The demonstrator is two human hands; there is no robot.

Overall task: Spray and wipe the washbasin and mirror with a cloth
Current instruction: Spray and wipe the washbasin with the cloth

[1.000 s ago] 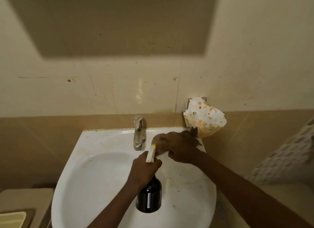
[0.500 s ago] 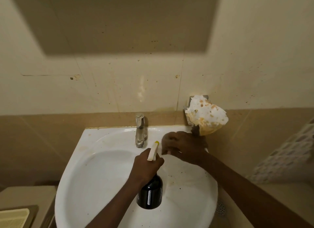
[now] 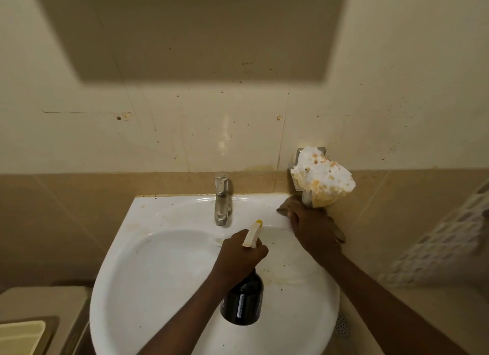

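A white washbasin (image 3: 164, 275) with brown stains fills the lower middle, a chrome tap (image 3: 221, 199) at its back. My left hand (image 3: 238, 256) grips the neck of a dark spray bottle (image 3: 243, 301) with a cream and yellow nozzle, held over the bowl. My right hand (image 3: 312, 230) presses a brown cloth (image 3: 287, 206) on the basin's back right corner, under the wall holder. The mirror (image 3: 195, 29) hangs on the wall above, dull and speckled.
A metal wall holder with a crumpled, stained white wad (image 3: 321, 178) juts out just above my right hand. Beige tiled wall (image 3: 132, 148) behind the tap. A cream fixture (image 3: 29, 320) sits low at the left. A patterned surface (image 3: 449, 238) is at the right.
My right hand slid the cloth from near the tap rightward to the basin's back right corner. The left hand and bottle stayed over the bowl.
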